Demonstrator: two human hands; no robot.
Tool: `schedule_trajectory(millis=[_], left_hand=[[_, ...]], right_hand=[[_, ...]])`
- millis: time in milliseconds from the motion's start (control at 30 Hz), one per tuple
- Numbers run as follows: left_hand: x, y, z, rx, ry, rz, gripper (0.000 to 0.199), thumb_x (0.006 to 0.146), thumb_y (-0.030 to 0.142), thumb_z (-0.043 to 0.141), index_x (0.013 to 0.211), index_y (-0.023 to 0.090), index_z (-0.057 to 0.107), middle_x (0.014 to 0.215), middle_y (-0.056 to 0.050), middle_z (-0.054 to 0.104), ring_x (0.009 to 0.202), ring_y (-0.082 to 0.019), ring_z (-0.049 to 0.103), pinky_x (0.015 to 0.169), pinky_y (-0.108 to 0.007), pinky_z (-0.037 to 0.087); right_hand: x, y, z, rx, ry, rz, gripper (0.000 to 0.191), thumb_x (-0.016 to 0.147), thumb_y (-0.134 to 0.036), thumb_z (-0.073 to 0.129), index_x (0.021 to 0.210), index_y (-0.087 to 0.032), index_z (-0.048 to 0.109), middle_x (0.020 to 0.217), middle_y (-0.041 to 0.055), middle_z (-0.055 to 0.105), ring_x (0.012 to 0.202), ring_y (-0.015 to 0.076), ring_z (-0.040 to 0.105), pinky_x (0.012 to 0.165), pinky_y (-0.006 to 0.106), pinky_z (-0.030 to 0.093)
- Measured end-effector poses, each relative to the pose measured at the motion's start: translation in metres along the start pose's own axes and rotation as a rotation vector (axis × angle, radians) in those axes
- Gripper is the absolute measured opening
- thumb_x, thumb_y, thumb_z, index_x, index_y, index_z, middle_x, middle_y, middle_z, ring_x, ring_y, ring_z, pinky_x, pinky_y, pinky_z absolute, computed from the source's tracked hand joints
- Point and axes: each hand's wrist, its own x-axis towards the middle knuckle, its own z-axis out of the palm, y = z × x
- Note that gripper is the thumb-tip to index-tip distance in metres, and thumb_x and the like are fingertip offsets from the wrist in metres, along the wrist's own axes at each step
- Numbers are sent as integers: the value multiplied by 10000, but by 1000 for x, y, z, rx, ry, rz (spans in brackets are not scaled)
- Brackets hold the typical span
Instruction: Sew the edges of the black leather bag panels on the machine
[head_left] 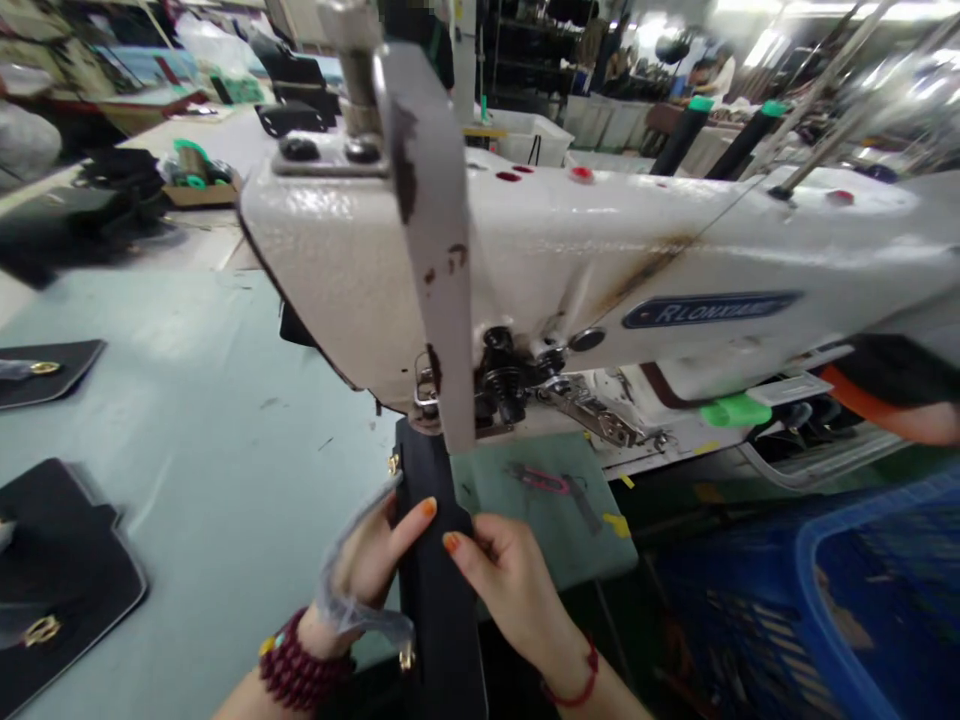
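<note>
A long black bag piece [441, 600] lies under the head of a white sewing machine [555, 250]. Along its left edge sit small gold fittings [406, 658], with a plastic-wrapped strap or handle [360, 610] looping over my left wrist. My left hand [375, 550] grips the left side of the piece, thumb on top. From the right, my right hand [506, 570] pinches the other edge, thumb above and fingers curled below. The machine's grey guard bar [431, 230] hides the needle and presser foot.
Black bag panels with gold fittings [56, 560] lie on the pale green tabletop [225, 480] at left. A blue plastic basket [810, 580] stands at lower right. Pink-handled thread snips [551, 482] rest right of the machine bed. Thread spools [193, 165] fill a box behind.
</note>
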Motion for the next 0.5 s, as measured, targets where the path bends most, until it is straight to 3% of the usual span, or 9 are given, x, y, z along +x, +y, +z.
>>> schedule_trajectory(millis=[100,167,400,500], left_hand=[[-2,13,8,-157,-42,-198,561,756,512,791,1189,172,683,913,-87,791,639,-219,730,528,-277,587],[-6,15,7,-226,-37,-280,596,726,502,815,1213,189,677,818,-74,785,538,-216,705,458,-279,561],[-10,13,0,-248,8,-365,685,741,425,842,1365,271,605,965,-89,800,832,-321,782,683,-394,667],[-12,15,1,-275,-43,-366,651,750,483,824,1337,274,635,1042,-97,795,864,-336,782,766,-456,668]], right_hand=[[-1,0,2,-67,35,-13,432,933,-451,548,659,-129,459,624,-7,392,593,73,329,494,186,227],[-1,1,1,-79,38,-21,445,938,-454,540,647,-134,434,618,-11,376,590,70,315,492,189,214],[0,-1,-4,-36,-4,6,491,942,-529,523,661,-140,424,621,-16,345,587,71,289,495,195,209],[0,-3,-3,-8,-7,4,510,934,-555,529,656,-142,417,623,-14,345,589,72,287,502,198,210]])
